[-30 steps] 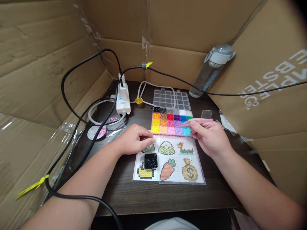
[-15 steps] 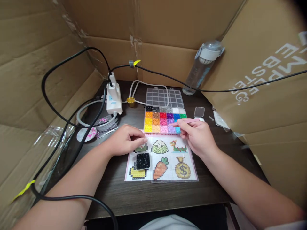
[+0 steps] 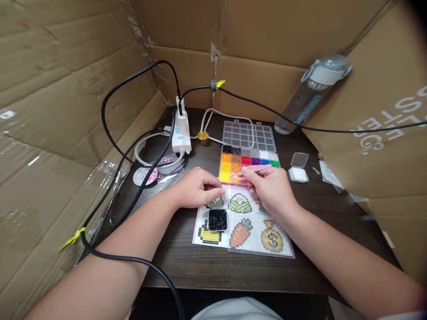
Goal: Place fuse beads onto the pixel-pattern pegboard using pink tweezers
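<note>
Pink tweezers are pinched in my right hand, above the front rows of the multicoloured bead case. Their tips are near the peach and orange compartments; whether a bead is between them is too small to see. My left hand has thumb and fingers closed at the upper edge of a clear lid. That lid belongs to a small open box of black beads on the pattern sheet. The sheet shows a carrot, a money bag and other pixel pictures; my right hand partly covers one.
A white power strip and black cable stand left, the cable crossing my left forearm. Behind are a gold cup and a leaning water bottle. A small box of white beads lies right. Cardboard walls surround the table.
The view has turned left, so everything sits further right. My right hand and tweezers have moved left over the case, from the purple compartments toward the peach ones. My left hand stays at the lid.
</note>
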`<state>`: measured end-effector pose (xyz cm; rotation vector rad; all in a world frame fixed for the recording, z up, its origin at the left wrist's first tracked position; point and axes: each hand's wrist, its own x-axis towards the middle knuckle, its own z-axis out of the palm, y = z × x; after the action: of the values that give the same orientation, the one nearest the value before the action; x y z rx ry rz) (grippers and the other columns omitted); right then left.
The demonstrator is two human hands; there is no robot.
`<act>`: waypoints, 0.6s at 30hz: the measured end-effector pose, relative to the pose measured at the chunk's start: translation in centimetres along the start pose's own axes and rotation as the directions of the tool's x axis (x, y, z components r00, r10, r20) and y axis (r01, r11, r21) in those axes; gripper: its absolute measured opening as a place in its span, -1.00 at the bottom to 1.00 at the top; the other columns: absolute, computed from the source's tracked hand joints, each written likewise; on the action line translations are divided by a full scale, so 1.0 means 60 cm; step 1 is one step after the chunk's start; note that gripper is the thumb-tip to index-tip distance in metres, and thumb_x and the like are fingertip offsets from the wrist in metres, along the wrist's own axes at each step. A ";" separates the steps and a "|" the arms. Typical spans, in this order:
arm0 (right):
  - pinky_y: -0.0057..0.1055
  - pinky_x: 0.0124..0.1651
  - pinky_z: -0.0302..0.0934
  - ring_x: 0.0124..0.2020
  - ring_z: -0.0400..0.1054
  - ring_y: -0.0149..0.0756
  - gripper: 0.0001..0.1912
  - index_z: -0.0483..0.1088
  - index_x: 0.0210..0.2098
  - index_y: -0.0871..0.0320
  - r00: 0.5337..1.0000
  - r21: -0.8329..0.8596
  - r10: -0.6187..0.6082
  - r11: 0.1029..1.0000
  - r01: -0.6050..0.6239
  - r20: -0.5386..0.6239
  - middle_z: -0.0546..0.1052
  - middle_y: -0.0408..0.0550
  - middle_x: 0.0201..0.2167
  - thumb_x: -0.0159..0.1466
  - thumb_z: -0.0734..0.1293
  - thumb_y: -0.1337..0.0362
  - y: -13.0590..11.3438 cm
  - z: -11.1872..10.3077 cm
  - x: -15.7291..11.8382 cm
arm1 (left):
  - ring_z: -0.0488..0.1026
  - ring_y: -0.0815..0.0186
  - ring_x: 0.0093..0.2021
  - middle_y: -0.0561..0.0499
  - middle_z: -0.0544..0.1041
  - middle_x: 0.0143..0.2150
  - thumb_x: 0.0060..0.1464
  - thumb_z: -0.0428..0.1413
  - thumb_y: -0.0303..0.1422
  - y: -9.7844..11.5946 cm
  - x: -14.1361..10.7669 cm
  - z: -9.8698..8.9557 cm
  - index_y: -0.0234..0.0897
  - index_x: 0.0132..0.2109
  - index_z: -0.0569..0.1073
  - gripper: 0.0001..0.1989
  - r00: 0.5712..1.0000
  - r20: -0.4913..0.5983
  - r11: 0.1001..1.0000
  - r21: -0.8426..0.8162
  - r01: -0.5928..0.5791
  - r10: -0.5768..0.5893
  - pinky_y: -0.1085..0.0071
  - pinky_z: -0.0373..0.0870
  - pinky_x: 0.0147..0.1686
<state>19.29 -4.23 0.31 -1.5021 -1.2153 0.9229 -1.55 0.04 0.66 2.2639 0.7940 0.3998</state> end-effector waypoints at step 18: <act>-0.33 -0.28 0.48 -0.37 0.52 -0.26 -0.48 0.48 0.02 0.12 0.457 -0.211 -0.862 0.415 0.885 0.218 0.61 -0.06 -0.34 0.08 0.41 0.59 0.065 -0.129 -0.062 | 0.31 0.46 -0.52 0.00 0.50 -0.52 0.12 0.10 -0.29 0.009 -0.013 0.000 -0.37 -0.37 0.60 -0.74 1.000 -0.016 0.998 0.057 0.028 -0.027 0.52 0.16 -0.47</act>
<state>26.76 -9.66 -1.57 -0.7668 -1.9756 0.0424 -1.91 -0.75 0.99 2.3027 0.8533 0.3864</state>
